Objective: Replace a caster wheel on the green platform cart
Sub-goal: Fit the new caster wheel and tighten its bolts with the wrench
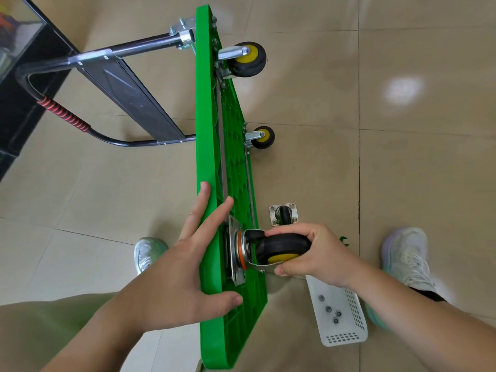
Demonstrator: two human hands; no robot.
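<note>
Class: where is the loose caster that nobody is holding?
In the head view, the loose caster lies on the floor right of the green cart deck, just beyond the right hand.

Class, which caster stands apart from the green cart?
The loose caster on the floor, plate upward, beyond the right hand; the other three sit against the cart.

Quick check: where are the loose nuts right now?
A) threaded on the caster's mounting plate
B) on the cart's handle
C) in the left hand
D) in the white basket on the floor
D: four nuts lie loose inside the white basket.
</note>
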